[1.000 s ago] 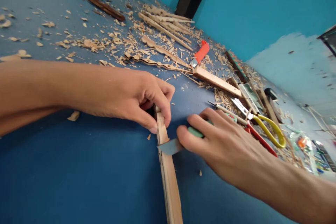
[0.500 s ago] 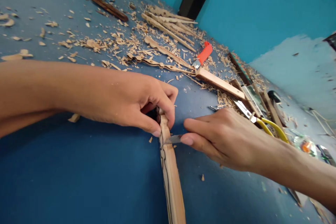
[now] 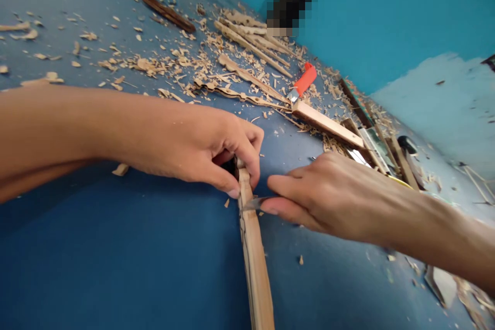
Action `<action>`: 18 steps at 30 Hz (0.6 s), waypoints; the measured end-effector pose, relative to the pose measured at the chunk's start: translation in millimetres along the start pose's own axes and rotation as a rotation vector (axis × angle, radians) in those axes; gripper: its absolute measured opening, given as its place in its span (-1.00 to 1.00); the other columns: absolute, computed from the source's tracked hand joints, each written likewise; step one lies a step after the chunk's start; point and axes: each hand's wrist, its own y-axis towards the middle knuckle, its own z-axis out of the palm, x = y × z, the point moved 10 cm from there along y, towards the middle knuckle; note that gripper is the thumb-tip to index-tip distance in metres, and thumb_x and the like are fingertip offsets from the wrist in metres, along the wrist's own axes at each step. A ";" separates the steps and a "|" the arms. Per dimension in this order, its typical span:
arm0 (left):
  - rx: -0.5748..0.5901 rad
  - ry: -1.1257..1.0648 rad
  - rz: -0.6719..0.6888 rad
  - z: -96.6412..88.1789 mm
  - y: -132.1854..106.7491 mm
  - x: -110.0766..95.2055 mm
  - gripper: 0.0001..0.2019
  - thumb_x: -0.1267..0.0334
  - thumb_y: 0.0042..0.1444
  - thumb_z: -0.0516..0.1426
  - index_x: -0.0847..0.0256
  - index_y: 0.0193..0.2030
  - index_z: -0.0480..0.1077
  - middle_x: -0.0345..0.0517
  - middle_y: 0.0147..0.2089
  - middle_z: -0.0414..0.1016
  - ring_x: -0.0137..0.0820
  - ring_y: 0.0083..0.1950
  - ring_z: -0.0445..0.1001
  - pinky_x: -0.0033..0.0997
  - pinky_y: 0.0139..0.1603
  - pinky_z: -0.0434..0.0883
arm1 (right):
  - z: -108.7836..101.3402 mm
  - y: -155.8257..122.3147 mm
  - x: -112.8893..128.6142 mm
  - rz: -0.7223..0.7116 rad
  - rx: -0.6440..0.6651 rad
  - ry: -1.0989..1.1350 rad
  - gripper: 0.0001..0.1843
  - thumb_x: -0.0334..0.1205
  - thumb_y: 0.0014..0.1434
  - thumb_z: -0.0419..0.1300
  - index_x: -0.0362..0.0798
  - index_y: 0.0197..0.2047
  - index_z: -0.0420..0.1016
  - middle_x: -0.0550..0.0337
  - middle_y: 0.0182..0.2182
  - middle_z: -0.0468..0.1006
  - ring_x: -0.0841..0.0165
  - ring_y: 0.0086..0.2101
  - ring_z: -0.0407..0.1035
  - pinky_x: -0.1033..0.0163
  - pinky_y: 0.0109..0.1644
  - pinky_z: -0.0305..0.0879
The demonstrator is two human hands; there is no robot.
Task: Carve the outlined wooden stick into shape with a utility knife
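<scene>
A long wooden stick [image 3: 257, 268] with dark outlines drawn along its side runs up from the bottom edge of the view. My left hand [image 3: 228, 149] is closed around its upper end, thumb on the near side and fingers curled over the far side. My right hand [image 3: 309, 196] grips a small carving knife [image 3: 253, 203]; its handle is hidden inside the fist. The blade lies across the stick, touching the wood just below my left thumb.
Wood shavings [image 3: 147, 66] litter the blue table [image 3: 135, 258]. Beyond my hands lie carved wooden sticks [image 3: 253, 44], an orange-handled cutter [image 3: 303, 81], a squared wooden block [image 3: 327, 124] and a dark split stick [image 3: 166, 10]. Another blade [image 3: 441, 284] lies at the lower right. A turquoise wall stands behind.
My right hand has shifted slightly left and up, and the knife blade has turned a little on the stick. My left hand keeps its hold. The view has moved slightly.
</scene>
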 end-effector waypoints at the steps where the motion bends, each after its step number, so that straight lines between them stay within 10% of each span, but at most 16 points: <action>1: -0.001 -0.001 -0.009 -0.4 0.5 -0.1 -0.88 0.21 0.26 0.29 -0.10 -0.15 0.69 -0.24 -0.17 0.46 -0.51 -0.31 0.45 -0.62 -0.39 0.34 | 0.8 2.1 -0.5 -0.021 0.016 0.034 -0.38 0.15 0.59 -0.21 0.00 -0.29 0.46 0.33 -0.62 0.37 0.44 -0.66 0.00 0.16 -0.44 -0.27; 18: 0.001 -0.011 0.006 -0.5 -0.2 -4.4 -0.87 0.24 0.27 0.29 -0.06 -0.16 0.71 -0.22 -0.17 0.45 -0.51 -0.33 0.42 -0.63 -0.37 0.36 | 12.3 14.4 -12.2 0.146 0.420 0.385 -0.33 0.23 0.51 -0.02 -0.01 -0.53 0.37 0.34 -0.66 0.33 0.51 -0.71 0.11 0.30 -0.61 -0.10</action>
